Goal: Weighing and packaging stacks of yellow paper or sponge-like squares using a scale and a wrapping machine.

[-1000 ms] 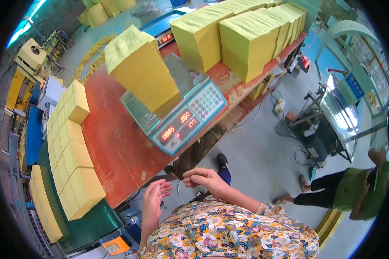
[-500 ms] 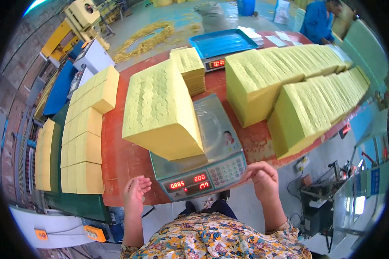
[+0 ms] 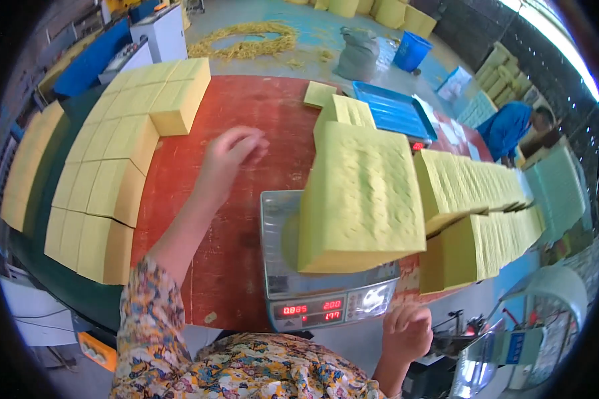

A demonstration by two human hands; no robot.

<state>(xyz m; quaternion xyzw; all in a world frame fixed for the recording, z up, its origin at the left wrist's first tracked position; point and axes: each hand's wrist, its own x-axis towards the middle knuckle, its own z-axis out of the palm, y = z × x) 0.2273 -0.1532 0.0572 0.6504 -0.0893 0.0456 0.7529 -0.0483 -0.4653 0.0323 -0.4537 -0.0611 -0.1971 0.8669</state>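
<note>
A tall stack of yellow paper sheets (image 3: 363,199), its top marked with rows of embossed dents, stands on the pan of a digital scale (image 3: 273,272) with lit red digits. My left hand (image 3: 236,149) is stretched out over the red table, left of the stack and apart from it. Its fingers are loosely bent, slightly blurred, and hold nothing. My right hand (image 3: 406,330) hovers by the scale's front right corner with its fingers curled in and nothing seen in them. Behind the tall stack sits a shorter yellow stack (image 3: 346,110).
Rows of yellow blocks (image 3: 100,166) line the left of the red table (image 3: 199,266). More yellow paper stacks (image 3: 472,193) fill its right side. A second scale with a blue tray (image 3: 396,110) stands at the back, near a person in blue (image 3: 506,130). A small yellow piece (image 3: 319,94) lies behind.
My left hand has moved forward and up over the table. My right hand has curled its fingers. The view has shifted, and the stack still stands on the scale.
</note>
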